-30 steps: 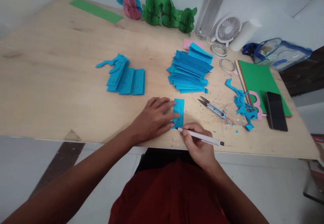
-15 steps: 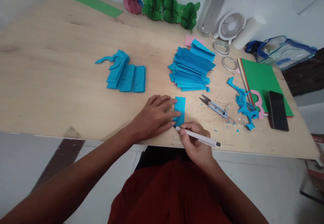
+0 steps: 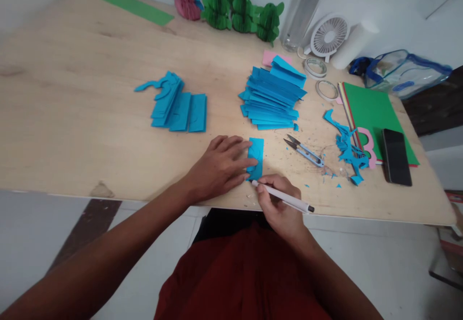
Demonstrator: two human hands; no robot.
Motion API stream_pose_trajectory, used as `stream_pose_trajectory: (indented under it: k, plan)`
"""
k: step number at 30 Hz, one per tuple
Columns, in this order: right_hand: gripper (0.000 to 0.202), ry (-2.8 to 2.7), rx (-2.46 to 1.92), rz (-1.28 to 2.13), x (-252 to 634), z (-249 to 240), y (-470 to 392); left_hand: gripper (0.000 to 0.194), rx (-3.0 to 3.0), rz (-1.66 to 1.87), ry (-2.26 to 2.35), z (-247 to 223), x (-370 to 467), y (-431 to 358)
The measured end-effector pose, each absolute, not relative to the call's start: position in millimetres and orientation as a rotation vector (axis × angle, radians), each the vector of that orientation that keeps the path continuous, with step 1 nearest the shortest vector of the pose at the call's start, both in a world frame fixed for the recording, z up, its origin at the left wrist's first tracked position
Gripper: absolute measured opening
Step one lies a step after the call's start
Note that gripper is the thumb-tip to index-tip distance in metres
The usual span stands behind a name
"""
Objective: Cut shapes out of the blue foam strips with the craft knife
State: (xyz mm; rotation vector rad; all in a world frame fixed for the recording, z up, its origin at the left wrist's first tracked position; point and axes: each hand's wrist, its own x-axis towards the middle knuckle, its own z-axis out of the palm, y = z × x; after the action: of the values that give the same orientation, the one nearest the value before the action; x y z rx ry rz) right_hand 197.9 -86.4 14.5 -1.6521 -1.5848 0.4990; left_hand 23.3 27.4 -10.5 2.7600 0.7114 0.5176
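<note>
A small blue folded paper [image 3: 256,158] with a drawn curved line lies near the table's front edge. My left hand [image 3: 220,166] rests flat with fingers spread, its fingertips on the paper's left side. In my right hand [image 3: 282,204] is a white pen [image 3: 284,196], its tip at the paper's lower left corner, close to my left little finger. To the right of the paper lie thread snips [image 3: 304,151] with their blades apart. Beyond it sits a pile of folded blue papers [image 3: 273,100], and further left are more blue folded pieces [image 3: 179,105], some with drawn curves.
Blue paper scraps [image 3: 349,149], a pink cutout [image 3: 368,146], a phone [image 3: 396,157] and coloured sheets [image 3: 372,113] occupy the right side. Tape rolls [image 3: 327,90], a small fan [image 3: 328,35], a clear bottle [image 3: 302,14] and green paper figures [image 3: 241,11] stand along the back.
The view has shifted very slightly. Both hands, the pen and the blue paper stay in nearly the same positions.
</note>
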Motion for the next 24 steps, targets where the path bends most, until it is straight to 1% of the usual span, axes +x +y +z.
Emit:
stream_pose_trajectory:
  k: [14, 20, 24]
  plan:
    - [0.015, -1.676, -1.616, 0.462, 195.0, 16.5, -83.5, 0.030, 2.737, 0.531, 0.719, -9.7, 23.8, 27.0]
    - [0.011, -1.546, -1.646, 0.544, 199.1, 14.2, -87.2, 0.030, 2.731, 0.528, 0.710, -8.3, 24.0, 27.1]
    - [0.012, -1.556, -1.635, 0.523, 198.6, 14.7, -86.6, 0.028, 2.724, 0.529, 0.716, -7.9, 24.1, 26.8]
